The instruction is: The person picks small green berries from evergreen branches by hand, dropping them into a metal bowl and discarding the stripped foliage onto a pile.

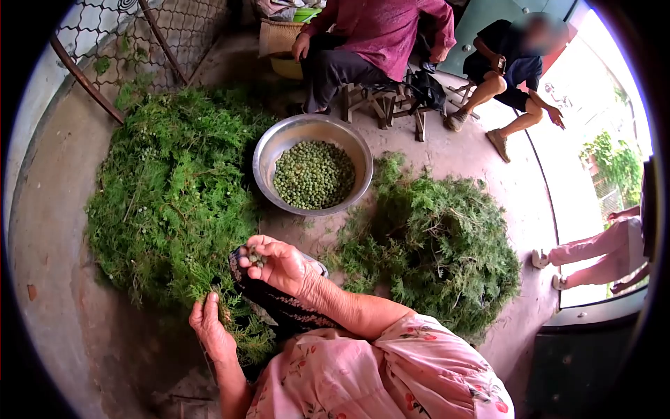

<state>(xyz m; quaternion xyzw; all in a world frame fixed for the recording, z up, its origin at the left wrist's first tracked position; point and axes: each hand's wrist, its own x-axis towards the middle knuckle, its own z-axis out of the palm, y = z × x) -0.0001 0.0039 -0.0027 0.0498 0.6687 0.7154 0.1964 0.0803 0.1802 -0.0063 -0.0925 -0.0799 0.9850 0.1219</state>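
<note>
My right hand (279, 267) is raised over my lap, its fingers curled around a few small green cones (256, 258). Lower and to the left, my left hand (211, 327) grips a leafy green conifer sprig (225, 307) between thumb and fingers. Beyond my hands, a wide metal basin (361, 150) stands on the floor, partly filled with round green cones (314, 174). A large heap of green conifer branches (178, 195) lies left of the basin, reaching to my left hand.
A second heap of branches (447, 244) lies to the right. Behind the basin a person in a purple shirt (373, 35) sits on a low stool near a wicker basket (276, 36). Another person (513, 70) sits farther right, and someone in pink trousers (597, 255) stands at the doorway.
</note>
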